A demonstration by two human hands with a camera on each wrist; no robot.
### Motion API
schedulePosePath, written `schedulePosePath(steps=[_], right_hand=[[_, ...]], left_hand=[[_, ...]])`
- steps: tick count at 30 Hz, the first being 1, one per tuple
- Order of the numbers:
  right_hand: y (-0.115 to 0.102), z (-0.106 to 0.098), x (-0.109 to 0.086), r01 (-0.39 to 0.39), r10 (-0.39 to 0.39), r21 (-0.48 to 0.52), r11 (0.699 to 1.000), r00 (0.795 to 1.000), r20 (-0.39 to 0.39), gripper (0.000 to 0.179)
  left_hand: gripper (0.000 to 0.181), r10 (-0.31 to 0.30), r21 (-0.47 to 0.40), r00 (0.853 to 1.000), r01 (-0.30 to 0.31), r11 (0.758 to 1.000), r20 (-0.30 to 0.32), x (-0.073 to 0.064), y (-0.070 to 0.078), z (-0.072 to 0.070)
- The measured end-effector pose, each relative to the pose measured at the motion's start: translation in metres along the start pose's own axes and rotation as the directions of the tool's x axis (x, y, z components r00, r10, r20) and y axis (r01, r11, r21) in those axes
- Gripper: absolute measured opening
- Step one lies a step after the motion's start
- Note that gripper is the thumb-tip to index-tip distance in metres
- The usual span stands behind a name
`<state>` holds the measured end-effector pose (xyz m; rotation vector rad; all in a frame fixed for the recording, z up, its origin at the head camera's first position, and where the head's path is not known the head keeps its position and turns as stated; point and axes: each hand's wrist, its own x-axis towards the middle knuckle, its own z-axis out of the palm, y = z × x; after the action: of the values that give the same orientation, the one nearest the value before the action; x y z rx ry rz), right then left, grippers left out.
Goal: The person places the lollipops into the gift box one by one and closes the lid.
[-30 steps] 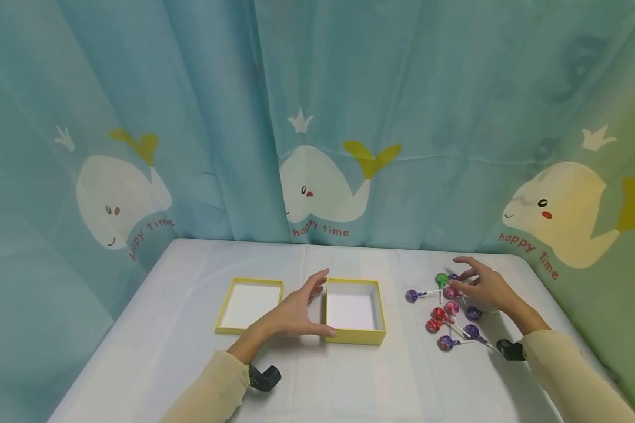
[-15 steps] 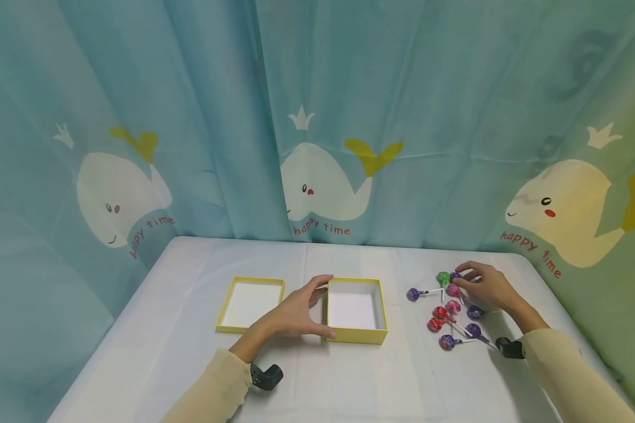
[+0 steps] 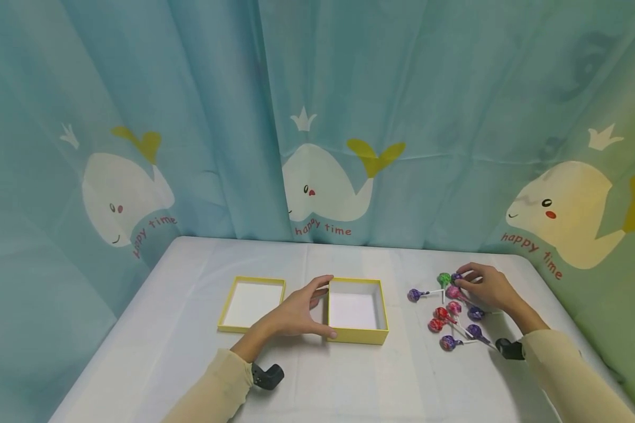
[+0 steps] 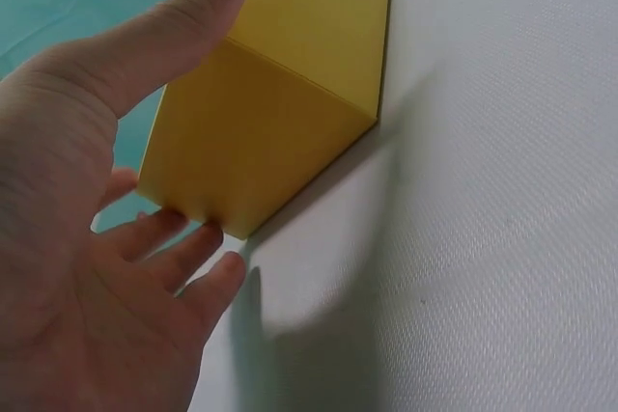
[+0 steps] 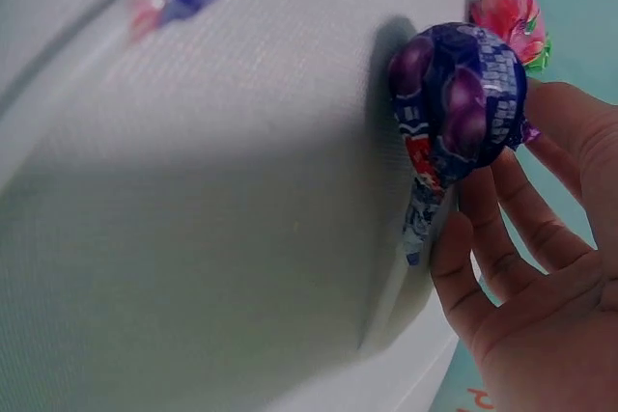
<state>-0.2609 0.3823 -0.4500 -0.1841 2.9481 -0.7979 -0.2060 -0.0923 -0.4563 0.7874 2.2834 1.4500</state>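
Note:
An open yellow box [image 3: 357,336] with a white inside stands mid-table. My left hand [image 3: 295,311] grips its left end, thumb at the front face and fingers at the back edge; the left wrist view shows the yellow walls [image 4: 299,55] close up. At the right, my right hand [image 3: 488,286] pinches a purple-wrapped lollipop [image 3: 456,276] at the back of a loose group, its stick hidden by the hand. In the right wrist view, another purple lollipop [image 5: 468,94] lies in front of the fingers, covering part of them.
The shallow yellow-rimmed lid [image 3: 233,329] lies left of the box, inside up. Around my right hand lie a green lollipop [image 3: 444,279], pink ones [image 3: 454,292], red ones [image 3: 435,325] and several purple ones [image 3: 448,342]. A whale-print curtain [image 3: 233,117] hangs behind the table [image 3: 317,388].
My left hand has moved slightly right and closed onto the box's end. The right hand's fingers have drawn together at the purple lollipop at the back.

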Motion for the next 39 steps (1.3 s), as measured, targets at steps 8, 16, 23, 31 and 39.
schedulePosePath(steps=[8,16,23,31,39], right_hand=[[-0.006,-0.01,-0.002,0.039,-0.038,0.025,0.999,0.999,-0.014,0.031],[-0.02,-0.023,-0.008,0.134,-0.133,0.106,0.985,0.991,-0.019,0.03],[-0.043,-0.033,-0.014,0.206,-0.208,0.131,0.97,0.978,0.005,0.03],[-0.071,-0.038,-0.016,0.298,-0.305,0.137,0.944,0.952,0.026,0.027],[-0.099,-0.036,-0.016,0.356,-0.379,0.226,0.907,0.923,0.066,0.024]], left_hand=[[0.112,-0.02,-0.032,1.0,0.02,0.999,0.009,-0.001,0.0,0.0],[0.104,-0.009,-0.057,1.0,0.008,0.998,-0.015,-0.004,-0.002,0.003],[0.103,-0.006,-0.102,0.999,0.002,0.995,-0.035,-0.004,-0.006,0.005],[0.103,-0.017,-0.129,0.999,0.012,0.992,-0.041,-0.004,-0.006,0.005],[0.103,-0.021,-0.144,0.999,0.015,0.99,-0.04,-0.005,-0.006,0.004]])
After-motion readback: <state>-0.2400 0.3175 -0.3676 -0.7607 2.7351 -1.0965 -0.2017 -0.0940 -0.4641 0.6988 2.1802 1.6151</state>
